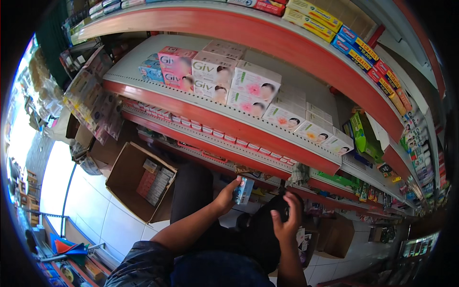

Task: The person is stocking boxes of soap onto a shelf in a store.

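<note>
My left hand [226,197] grips a small blue soap box [244,191] above my lap, thumb along its near side. To the right, my right hand [288,217] is raised with its fingers apart and holds nothing. Before me, a red-edged shelf [215,100] bears stacked soap boxes. Blue Giv boxes [151,70] stand at its left end, beside pink Giv boxes [175,68] and white Giv boxes [211,77]. Further right come larger white soap boxes [254,88] with flower pictures.
An open cardboard carton [122,179] with several small boxes inside stands on the tiled floor at my left. Another carton [335,235] is at right. Toothpaste boxes [315,21] line the upper shelf. Plastic packets [93,104] hang at the shelf's left end.
</note>
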